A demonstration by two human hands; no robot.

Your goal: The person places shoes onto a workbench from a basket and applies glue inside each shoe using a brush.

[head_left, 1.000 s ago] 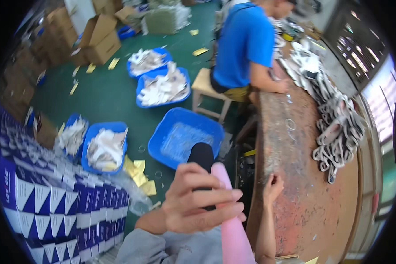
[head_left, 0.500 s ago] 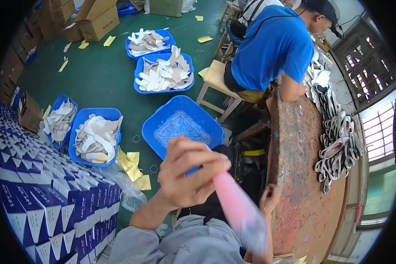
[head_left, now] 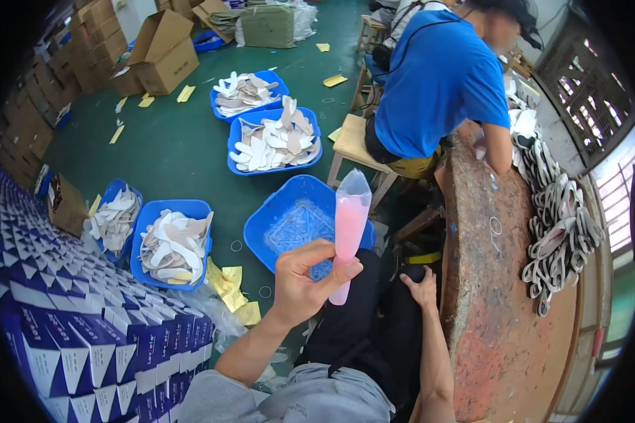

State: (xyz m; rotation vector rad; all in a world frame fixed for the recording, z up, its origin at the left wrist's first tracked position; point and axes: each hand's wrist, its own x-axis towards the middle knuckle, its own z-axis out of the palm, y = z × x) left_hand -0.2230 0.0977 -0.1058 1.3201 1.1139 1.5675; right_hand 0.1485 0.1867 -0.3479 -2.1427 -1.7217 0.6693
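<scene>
Pinching one pink tube (head_left: 351, 225), left hand (head_left: 305, 282), right hand (head_left: 421, 287) uncurled, five blue tubs (head_left: 263, 234) nearby

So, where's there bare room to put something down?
On the bench: the worn, mostly bare stretch between the right hand and the heaped shoe parts. Green floor also shows between the open carton and filled blue tubs. Crowded: the bench's right side, and lower left, stacked with boxes.

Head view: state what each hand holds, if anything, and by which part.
The left hand pinches a pink-filled clear plastic tube by its lower half, between thumb and fingers; the right hand holds nothing visible.
</scene>
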